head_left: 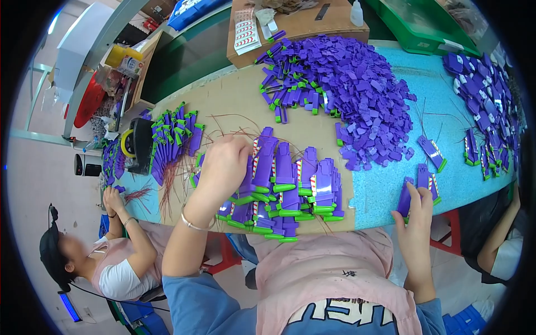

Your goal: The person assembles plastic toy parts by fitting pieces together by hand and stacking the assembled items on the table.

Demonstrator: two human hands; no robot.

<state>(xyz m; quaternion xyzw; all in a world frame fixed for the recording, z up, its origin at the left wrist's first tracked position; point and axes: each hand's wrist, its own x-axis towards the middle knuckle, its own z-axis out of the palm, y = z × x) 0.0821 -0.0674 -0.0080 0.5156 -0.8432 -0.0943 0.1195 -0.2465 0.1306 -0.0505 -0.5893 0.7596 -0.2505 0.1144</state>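
left hand (223, 167) closed on a purple piece (262, 159) atop the rows (290, 192); right hand (416, 209) pinching another piece (406, 196) at its edge. judged light, stiff plastic; best gripped by flat sides.

There is one view only, from the camera I wear on my head, so no second view shares the scene. It looks steeply down and a little forward, over my chest and onto the worktop (234, 106) in front of me. It sits close: my left hand (223, 164) and my right hand (416, 215) fill the lower middle, and my forearms enter from the bottom edge. The lens is a wide fisheye, so the worktop edges bend near the dark round rim. At the left and right borders the view also catches people sitting beside me.
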